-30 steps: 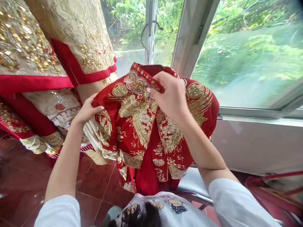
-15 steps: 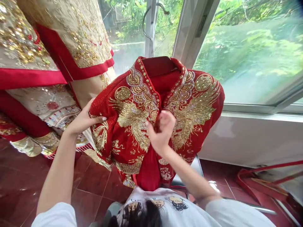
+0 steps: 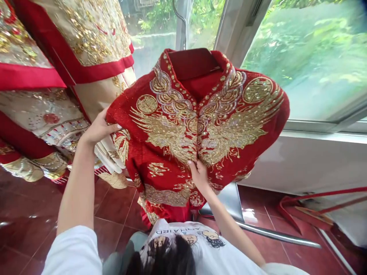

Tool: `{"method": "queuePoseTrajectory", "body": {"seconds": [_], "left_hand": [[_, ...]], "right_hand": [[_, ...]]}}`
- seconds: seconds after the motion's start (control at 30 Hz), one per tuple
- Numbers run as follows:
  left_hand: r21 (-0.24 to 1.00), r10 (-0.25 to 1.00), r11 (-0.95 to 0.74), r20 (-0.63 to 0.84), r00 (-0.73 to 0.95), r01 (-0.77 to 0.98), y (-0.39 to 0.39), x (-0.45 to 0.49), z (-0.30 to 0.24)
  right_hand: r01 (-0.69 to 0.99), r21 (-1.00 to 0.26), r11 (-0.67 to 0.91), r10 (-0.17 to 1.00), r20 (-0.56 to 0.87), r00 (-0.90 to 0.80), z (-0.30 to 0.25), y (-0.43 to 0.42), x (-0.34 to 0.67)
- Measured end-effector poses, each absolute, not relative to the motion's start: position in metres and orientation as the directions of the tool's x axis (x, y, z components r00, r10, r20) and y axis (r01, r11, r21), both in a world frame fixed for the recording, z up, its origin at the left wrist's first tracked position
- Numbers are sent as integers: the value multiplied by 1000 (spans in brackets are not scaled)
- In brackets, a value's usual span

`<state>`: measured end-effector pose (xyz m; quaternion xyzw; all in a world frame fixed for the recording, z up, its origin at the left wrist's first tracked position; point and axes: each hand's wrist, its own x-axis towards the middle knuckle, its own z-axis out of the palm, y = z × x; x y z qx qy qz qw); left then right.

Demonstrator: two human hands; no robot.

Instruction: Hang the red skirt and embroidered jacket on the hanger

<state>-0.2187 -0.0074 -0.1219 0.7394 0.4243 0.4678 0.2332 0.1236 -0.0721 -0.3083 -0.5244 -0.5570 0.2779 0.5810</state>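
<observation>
A red jacket (image 3: 174, 160) with gold and silver embroidery hangs in front of me on a dark red hanger (image 3: 190, 63) with a metal hook. My left hand (image 3: 99, 128) grips its shoulder and sleeve on the left side, thumb on the front and the other fingers behind the cloth. At the front opening, below the embroidered wings, my right hand (image 3: 199, 173) pinches the two edges together. The opening looks closed from collar to hand. Some fingers of my right hand are hidden by the cloth.
Cream and gold embroidered garments with red bands (image 3: 97, 72) hang close on the left. A window (image 3: 275, 65) lies behind the jacket. Below are a dark-seated chair (image 3: 226, 198) and a red tiled floor (image 3: 114, 214); a red frame (image 3: 298, 210) stands at right.
My right hand has moved down the front opening and now pinches its edges, which have come together. The jacket appears higher and spread wider. My left hand keeps its hold on the shoulder.
</observation>
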Motion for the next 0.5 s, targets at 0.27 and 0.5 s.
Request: {"method": "queuePoseTrajectory", "body": {"seconds": [0.27,0.5], "left_hand": [[858,945,-317,250,210,404,-3,-262,-100],[716,858,-480,504,101,506,-9,-227,-102]], "right_hand": [[-2,-999,49,987,48,-156,-329,-100,102],[56,-992,115,991,118,54,-362,-107,82]]}}
